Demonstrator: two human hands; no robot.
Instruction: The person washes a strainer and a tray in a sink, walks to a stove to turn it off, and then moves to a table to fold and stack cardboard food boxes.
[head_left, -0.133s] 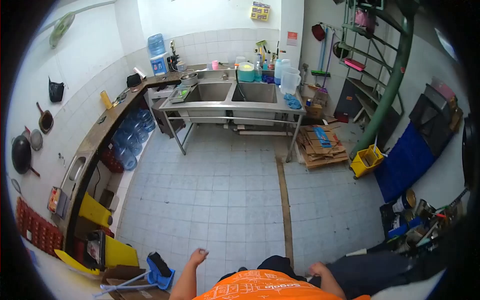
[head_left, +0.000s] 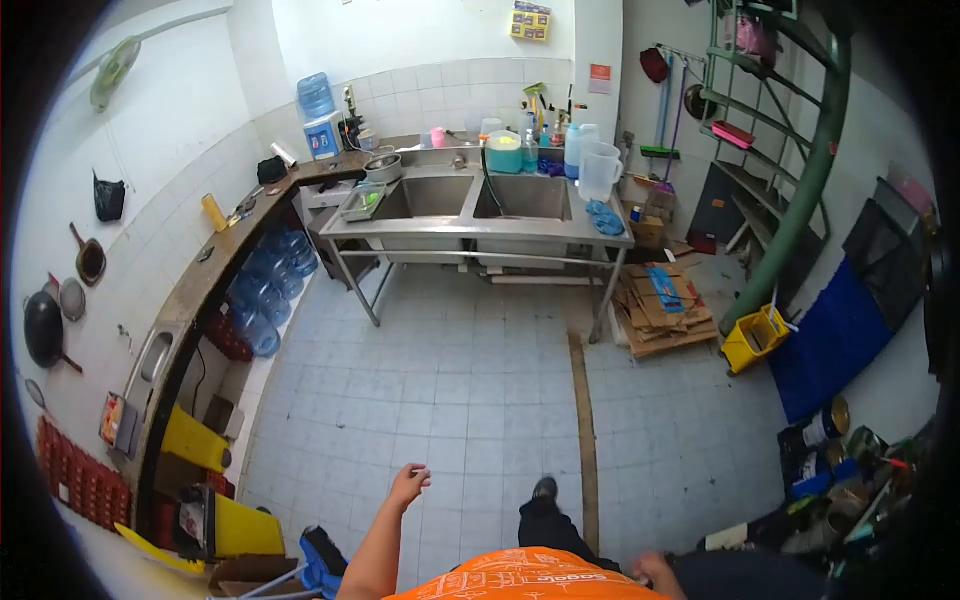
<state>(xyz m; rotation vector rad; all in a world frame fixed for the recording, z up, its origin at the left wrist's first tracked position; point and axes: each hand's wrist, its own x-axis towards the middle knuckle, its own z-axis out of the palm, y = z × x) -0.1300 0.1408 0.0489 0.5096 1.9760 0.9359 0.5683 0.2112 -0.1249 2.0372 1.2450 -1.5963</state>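
Observation:
My left hand [head_left: 410,484] hangs in the air over the tiled floor [head_left: 400,400], touching nothing. Its fingers are loosely bent and a little apart, with nothing visible in them. By my side at the bottom, my right hand [head_left: 655,568] is small and blurred, so its fingers cannot be made out. A dark shoe [head_left: 545,488] shows in front of my orange shirt [head_left: 520,578]. Nearest to my left arm is a blue dustpan [head_left: 322,570] on the floor.
Ahead stands a metal double sink [head_left: 470,225] with bottles, a clear jug [head_left: 599,172] and blue gloves [head_left: 605,217]. Flattened cardboard [head_left: 665,315] and a yellow mop bucket [head_left: 757,338] lie right. Water jugs [head_left: 258,325] line the left counter; a spiral staircase [head_left: 800,190] rises right.
My left hand has swung forward and slightly right. A leg and shoe have come forward into view. The sink and floor sit slightly farther right and lower in view.

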